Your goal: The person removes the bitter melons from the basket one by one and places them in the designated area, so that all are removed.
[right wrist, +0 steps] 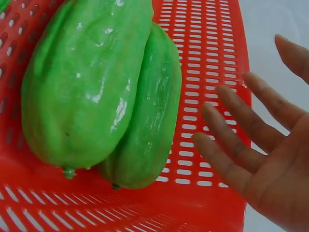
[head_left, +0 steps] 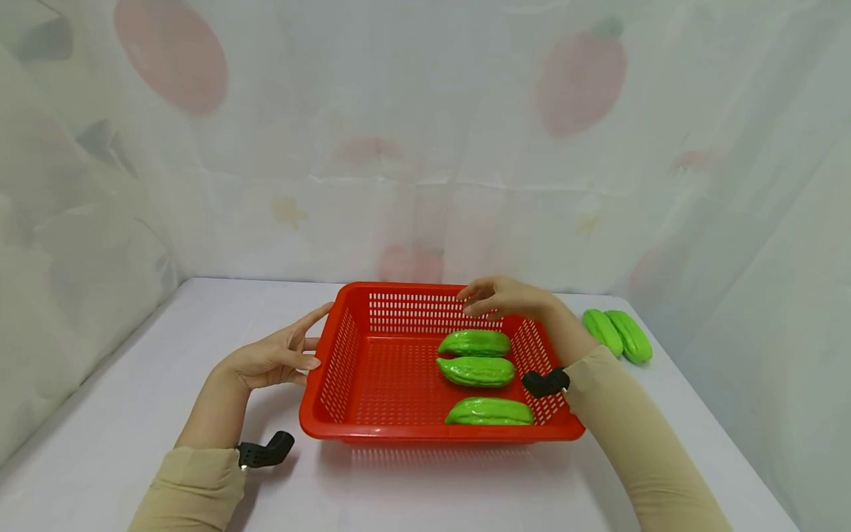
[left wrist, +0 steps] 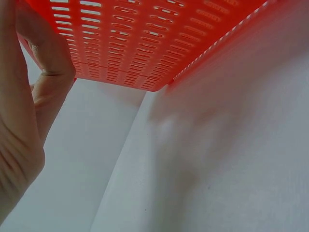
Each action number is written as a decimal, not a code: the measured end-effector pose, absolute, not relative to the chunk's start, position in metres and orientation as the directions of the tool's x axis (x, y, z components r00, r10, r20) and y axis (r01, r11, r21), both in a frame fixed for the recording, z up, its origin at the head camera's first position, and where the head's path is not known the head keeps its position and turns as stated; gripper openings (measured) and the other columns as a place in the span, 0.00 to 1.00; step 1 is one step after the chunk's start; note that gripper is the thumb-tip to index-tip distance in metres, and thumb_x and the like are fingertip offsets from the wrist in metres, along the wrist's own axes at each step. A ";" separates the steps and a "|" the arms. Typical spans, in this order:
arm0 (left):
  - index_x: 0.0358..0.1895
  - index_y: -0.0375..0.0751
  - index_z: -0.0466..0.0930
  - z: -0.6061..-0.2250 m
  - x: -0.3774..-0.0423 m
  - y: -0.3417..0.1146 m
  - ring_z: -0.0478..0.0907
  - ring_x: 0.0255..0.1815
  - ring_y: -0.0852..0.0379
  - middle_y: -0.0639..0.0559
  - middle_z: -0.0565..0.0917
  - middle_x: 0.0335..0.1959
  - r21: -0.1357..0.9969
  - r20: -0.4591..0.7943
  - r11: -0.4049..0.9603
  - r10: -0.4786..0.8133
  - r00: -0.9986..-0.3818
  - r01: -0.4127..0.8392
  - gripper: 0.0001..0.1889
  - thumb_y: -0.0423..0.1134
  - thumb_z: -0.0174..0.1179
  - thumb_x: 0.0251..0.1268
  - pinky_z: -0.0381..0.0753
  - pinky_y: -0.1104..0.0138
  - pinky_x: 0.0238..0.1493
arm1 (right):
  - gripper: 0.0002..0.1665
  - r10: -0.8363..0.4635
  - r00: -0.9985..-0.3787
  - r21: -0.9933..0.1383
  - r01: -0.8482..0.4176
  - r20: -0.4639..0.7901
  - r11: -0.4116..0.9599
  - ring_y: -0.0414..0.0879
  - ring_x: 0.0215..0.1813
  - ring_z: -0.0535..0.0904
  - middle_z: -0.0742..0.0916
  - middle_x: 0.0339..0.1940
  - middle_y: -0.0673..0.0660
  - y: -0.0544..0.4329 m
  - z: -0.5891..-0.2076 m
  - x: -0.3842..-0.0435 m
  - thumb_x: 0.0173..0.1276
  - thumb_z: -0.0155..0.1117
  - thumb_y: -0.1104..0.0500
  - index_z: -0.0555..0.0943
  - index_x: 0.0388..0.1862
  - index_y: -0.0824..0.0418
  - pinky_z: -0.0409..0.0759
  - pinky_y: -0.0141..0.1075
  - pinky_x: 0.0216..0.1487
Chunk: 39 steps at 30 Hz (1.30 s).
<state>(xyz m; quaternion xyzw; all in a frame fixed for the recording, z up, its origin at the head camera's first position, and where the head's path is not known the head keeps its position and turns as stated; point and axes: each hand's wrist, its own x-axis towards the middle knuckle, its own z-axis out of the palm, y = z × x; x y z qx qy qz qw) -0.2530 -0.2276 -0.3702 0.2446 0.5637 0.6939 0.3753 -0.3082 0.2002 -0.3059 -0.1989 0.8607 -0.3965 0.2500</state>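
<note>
A red slotted plastic basket [head_left: 399, 377] is in the middle of the head view. My left hand [head_left: 275, 358] holds its left rim, with the thumb on the rim and fingers against the outer side. In the left wrist view, bent fingers [left wrist: 50, 72] lie along the basket wall [left wrist: 135, 43]. Inside, toward the right, lie three glossy green ridged gourds: a back one [head_left: 474, 343], a middle one [head_left: 477, 372] and a front one [head_left: 489, 411]. My right hand [head_left: 501, 297] hovers over the far right rim, fingers spread and holding nothing.
Two more green gourds, one [head_left: 603, 332] beside the other [head_left: 630, 336], lie on the white table [head_left: 385, 495] right of the basket. A patterned curtain [head_left: 425, 148] hangs behind and along both sides. Each wrist wears a small black camera.
</note>
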 end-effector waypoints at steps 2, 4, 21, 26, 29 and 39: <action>0.79 0.60 0.22 -0.370 -0.253 -0.227 0.86 0.50 0.53 0.45 0.76 0.63 0.966 -0.082 -0.085 0.798 -0.598 -0.245 0.52 0.24 0.52 0.69 0.88 0.59 0.46 | 0.30 -0.534 -0.793 -0.763 -0.142 -0.294 0.631 0.56 0.64 0.77 0.78 0.66 0.62 0.200 -0.309 -0.309 0.70 0.62 0.55 0.72 0.69 0.61 0.77 0.56 0.66; 0.79 0.60 0.21 -0.370 -0.253 -0.227 0.86 0.50 0.53 0.45 0.76 0.63 0.965 -0.079 -0.088 0.800 -0.595 -0.247 0.52 0.24 0.52 0.69 0.88 0.59 0.46 | 0.31 -0.527 -0.788 -0.741 -0.140 -0.318 0.657 0.54 0.65 0.77 0.78 0.67 0.61 0.201 -0.311 -0.310 0.70 0.63 0.54 0.72 0.69 0.61 0.77 0.55 0.66; 0.79 0.60 0.22 -0.370 -0.254 -0.228 0.86 0.50 0.53 0.45 0.77 0.62 0.964 -0.081 -0.091 0.796 -0.599 -0.251 0.52 0.23 0.52 0.69 0.88 0.58 0.46 | 0.34 -0.517 -0.755 -0.653 -0.160 -0.402 0.741 0.54 0.69 0.74 0.79 0.68 0.58 0.205 -0.322 -0.311 0.67 0.66 0.47 0.72 0.69 0.55 0.78 0.49 0.64; 0.79 0.60 0.22 -0.370 -0.253 -0.227 0.86 0.50 0.52 0.45 0.77 0.62 0.965 -0.082 -0.089 0.793 -0.603 -0.247 0.53 0.24 0.52 0.69 0.88 0.58 0.46 | 0.35 -0.541 -0.732 -0.628 -0.200 -0.415 0.752 0.55 0.70 0.74 0.79 0.68 0.60 0.205 -0.325 -0.312 0.68 0.65 0.47 0.71 0.70 0.58 0.77 0.51 0.68; 0.79 0.60 0.22 -0.370 -0.253 -0.227 0.86 0.50 0.52 0.45 0.76 0.63 0.965 -0.082 -0.089 0.792 -0.604 -0.247 0.53 0.24 0.52 0.69 0.88 0.58 0.46 | 0.35 -0.540 -0.728 -0.613 -0.210 -0.423 0.762 0.55 0.71 0.73 0.78 0.69 0.60 0.204 -0.326 -0.312 0.68 0.65 0.48 0.71 0.70 0.59 0.76 0.51 0.69; 0.79 0.60 0.21 -0.371 -0.253 -0.229 0.86 0.50 0.52 0.44 0.75 0.64 0.961 -0.070 -0.104 0.802 -0.593 -0.255 0.52 0.23 0.51 0.69 0.88 0.57 0.47 | 0.33 -0.545 -0.714 -0.575 -0.243 -0.439 0.781 0.55 0.68 0.74 0.79 0.67 0.62 0.201 -0.328 -0.310 0.68 0.65 0.50 0.71 0.70 0.59 0.79 0.44 0.65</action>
